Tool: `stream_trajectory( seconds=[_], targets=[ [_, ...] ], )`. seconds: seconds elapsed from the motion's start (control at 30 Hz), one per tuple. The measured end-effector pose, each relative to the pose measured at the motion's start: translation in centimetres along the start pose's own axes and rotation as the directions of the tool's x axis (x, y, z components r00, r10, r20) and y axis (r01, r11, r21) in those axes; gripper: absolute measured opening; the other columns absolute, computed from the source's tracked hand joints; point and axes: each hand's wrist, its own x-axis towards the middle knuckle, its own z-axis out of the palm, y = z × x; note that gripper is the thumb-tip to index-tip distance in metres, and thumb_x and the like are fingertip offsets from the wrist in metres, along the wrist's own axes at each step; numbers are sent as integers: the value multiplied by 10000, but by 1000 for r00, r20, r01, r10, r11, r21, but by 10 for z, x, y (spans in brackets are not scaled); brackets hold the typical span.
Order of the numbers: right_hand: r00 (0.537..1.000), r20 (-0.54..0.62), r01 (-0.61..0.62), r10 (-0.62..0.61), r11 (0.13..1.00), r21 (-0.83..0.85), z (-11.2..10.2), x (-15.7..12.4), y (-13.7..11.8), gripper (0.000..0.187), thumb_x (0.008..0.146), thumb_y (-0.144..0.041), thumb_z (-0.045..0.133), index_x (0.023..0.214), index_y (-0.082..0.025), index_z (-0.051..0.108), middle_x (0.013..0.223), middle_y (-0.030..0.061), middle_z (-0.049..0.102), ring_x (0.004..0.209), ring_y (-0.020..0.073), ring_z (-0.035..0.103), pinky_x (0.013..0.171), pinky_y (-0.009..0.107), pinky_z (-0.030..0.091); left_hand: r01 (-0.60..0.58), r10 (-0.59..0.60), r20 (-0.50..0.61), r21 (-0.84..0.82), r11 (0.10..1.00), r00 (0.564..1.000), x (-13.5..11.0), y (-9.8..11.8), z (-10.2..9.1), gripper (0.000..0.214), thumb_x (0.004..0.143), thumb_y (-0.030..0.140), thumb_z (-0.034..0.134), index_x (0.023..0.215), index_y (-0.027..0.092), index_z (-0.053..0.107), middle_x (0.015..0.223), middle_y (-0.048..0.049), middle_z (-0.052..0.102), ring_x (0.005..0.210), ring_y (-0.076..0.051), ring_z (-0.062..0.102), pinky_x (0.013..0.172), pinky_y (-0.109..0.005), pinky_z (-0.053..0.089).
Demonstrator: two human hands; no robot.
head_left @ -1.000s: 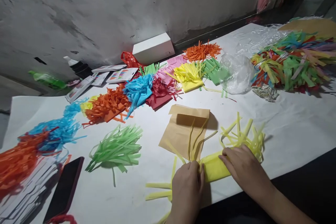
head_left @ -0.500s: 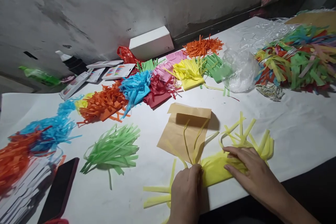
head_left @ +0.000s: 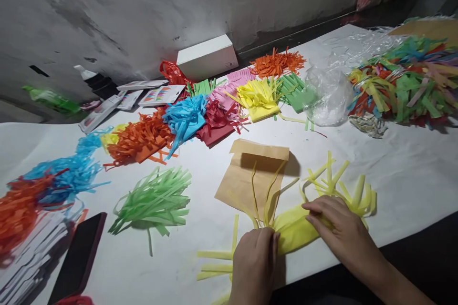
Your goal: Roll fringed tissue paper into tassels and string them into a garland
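Note:
A rolled yellow fringed paper point(head_left: 295, 231) lies near the front edge of the white-covered table point(head_left: 393, 171), its cut strips sticking out at both ends. My left hand point(head_left: 255, 264) is closed on the roll's left end. My right hand point(head_left: 338, 231) presses on the roll's right part with fingers curled over it, next to the upright yellow strips point(head_left: 339, 186). Just behind the roll lies a brown paper envelope point(head_left: 246, 176).
A green fringed bundle point(head_left: 153, 200) lies to the left, a dark phone point(head_left: 78, 257) at the front left. Orange, blue, red, yellow and green fringed bundles line the back, with a white box point(head_left: 207, 57), a clear plastic bag point(head_left: 327, 95) and a mixed pile of strips point(head_left: 404, 81) at right.
My right hand slid right along the roll, then drew back a little and curled over it. The roll has tightened. My left hand stayed on the left end.

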Motion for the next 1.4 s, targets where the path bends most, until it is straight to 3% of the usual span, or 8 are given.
stream_trajectory(
  seconds=[0.2,0.33,0.57,0.77,0.9,1.07,1.2,1.4],
  targets=[
    [975,-40,209,-221,958,-197,1,6,-4,251,958,-7,518,1126,-140,649,1000,90,671,973,224,611,977,488,419,47,-52,24,181,982,998,11,6,1,319,1029,197,397,739,246,523,550,22,610,466,-173,599,466,-294,366],
    [898,72,440,-434,892,-107,-5,-2,-8,260,956,-20,490,1106,-111,683,1050,89,713,1099,225,619,1156,494,323,53,-66,46,236,970,997,15,8,3,275,960,141,490,708,245,530,514,28,606,441,-178,609,446,-307,361],
    [851,111,525,-514,836,-158,3,-8,-4,324,1001,-29,391,1079,-71,703,1030,94,747,1073,214,652,1204,457,308,96,-109,43,221,970,993,17,6,0,229,947,157,529,733,234,556,519,26,614,436,-182,598,431,-306,346],
    [838,72,544,-541,818,-187,4,-14,-7,295,967,-8,430,1024,-56,715,999,100,745,1053,224,658,1202,471,321,-90,86,-169,-12,996,982,10,15,-11,270,1002,420,525,1101,214,671,1105,-107,710,1027,-278,616,959,-440,400],
    [849,113,528,-516,827,-193,4,-25,-10,317,1007,-69,408,1095,-95,711,1054,80,748,1107,214,641,1220,446,283,-222,208,-104,-150,963,973,4,16,-9,297,1044,168,404,928,193,676,897,-32,721,902,-197,597,984,-400,330],
    [876,70,483,-478,860,-167,-4,-38,-7,385,1031,-50,327,1050,-118,705,1002,77,746,1068,196,647,1155,432,333,-311,311,-32,-204,928,950,-6,11,-8,319,1061,155,360,992,194,669,840,-10,717,840,-175,602,1008,-402,310],
    [964,76,261,-254,960,-99,-6,-38,-10,297,1051,-156,401,937,-190,673,917,32,687,958,181,633,1073,425,336,-179,170,-60,-198,964,984,-11,13,-8,313,1062,180,369,911,220,640,856,-16,706,854,-192,598,938,-396,357],
    [998,-30,48,-58,966,-252,3,-24,-15,332,1035,-199,421,740,-191,572,809,40,610,835,215,588,948,468,356,64,-64,20,-24,998,998,3,18,-8,206,950,116,533,769,202,583,851,-32,649,826,-219,569,820,-396,386]
  ],
)
